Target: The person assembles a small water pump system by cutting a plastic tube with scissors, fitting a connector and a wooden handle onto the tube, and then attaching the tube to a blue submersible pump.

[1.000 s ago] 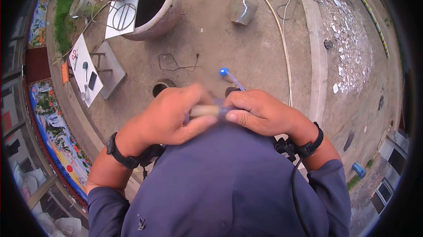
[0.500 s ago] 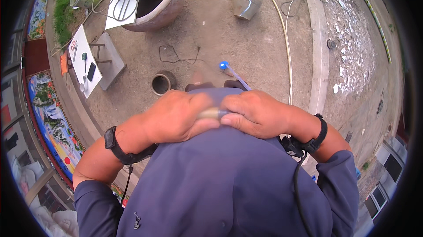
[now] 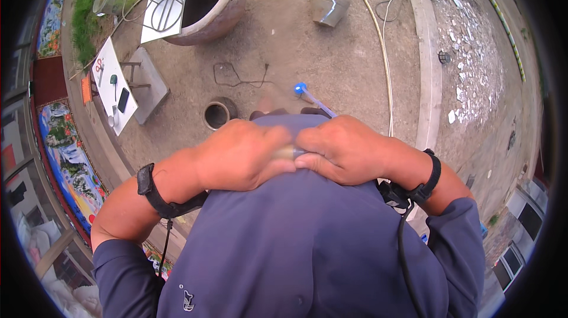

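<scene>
In front of my chest both hands meet at a short tan cylindrical piece (image 3: 286, 152), blurred and mostly covered. The fingers of my left hand (image 3: 234, 155) are closed round it. My right hand (image 3: 349, 149) pinches a bluish-grey end (image 3: 298, 152) against that piece, thumb below and index finger above. I cannot make out whether the two parts are joined. A pale translucent tube (image 3: 319, 104) comes out behind my right hand and runs to a round blue end (image 3: 300, 88) beyond it. Black bands with cables circle both wrists.
Beyond my hands a small brown pot (image 3: 227, 105) and a looped dark cord (image 3: 236, 82) lie on the dirt. A large basin (image 3: 231, 7), a grey bucket (image 3: 328, 13), a long hose (image 3: 378, 34) and a white board (image 3: 113, 105) with a phone and scissors surround the space.
My left hand has shifted slightly toward the right hand, and less of the tan piece shows between them. Both hands keep their grip.
</scene>
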`<state>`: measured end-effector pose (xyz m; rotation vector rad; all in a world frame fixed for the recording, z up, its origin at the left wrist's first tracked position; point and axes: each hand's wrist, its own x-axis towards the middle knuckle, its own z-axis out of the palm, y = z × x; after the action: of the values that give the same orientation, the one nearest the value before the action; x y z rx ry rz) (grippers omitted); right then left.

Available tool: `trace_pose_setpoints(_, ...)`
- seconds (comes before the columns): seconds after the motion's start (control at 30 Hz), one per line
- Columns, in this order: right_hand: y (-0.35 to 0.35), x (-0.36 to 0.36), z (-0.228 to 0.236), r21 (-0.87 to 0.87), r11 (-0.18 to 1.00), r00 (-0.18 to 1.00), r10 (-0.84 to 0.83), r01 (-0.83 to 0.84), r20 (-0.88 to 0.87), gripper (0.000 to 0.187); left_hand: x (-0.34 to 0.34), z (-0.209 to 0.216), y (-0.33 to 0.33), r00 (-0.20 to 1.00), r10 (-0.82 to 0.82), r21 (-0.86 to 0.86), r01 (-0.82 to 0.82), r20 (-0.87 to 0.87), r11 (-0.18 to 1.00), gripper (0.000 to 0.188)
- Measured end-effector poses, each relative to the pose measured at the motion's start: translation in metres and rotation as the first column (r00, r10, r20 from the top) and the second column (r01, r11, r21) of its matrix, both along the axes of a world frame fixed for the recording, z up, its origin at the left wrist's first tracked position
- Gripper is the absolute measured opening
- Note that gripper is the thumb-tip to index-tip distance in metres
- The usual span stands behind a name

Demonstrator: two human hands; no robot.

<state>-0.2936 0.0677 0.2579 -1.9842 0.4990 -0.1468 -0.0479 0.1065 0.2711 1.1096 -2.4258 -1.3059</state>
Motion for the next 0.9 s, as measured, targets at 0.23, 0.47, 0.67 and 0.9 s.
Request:
trace_pose_setpoints(0.23, -0.001, -0.004, 0.017, -0.119, 0.991, 0.989, -0.079, 0.064, -0.125, 0.025, 0.005, 0.009, -0.003, 0.984, 0.094, 0.202, -0.061, -0.154, 0.978, 0.033)
trace_pose_setpoints(0.47, 0.003, -0.002, 0.025, -0.170, 0.985, 0.978, -0.036, 0.000, -0.207, 0.028, 0.007, 0.015, 0.002, 0.986, 0.066, 0.272, -0.022, -0.152, 0.962, 0.028)
trace_pose_setpoints(0.67, 0.006, 0.000, 0.025, -0.160, 0.987, 0.978, -0.032, -0.001, -0.206, 0.030, 0.003, 0.016, 0.006, 0.992, 0.066, 0.211, -0.043, -0.104, 0.976, 0.025)
trace_pose_setpoints(0.9, 0.011, 0.003, 0.019, -0.175, 0.985, 0.980, -0.029, -0.006, -0.199, 0.030, 0.003, 0.016, 0.006, 0.999, 0.040, 0.160, -0.035, -0.029, 0.987, 0.025)
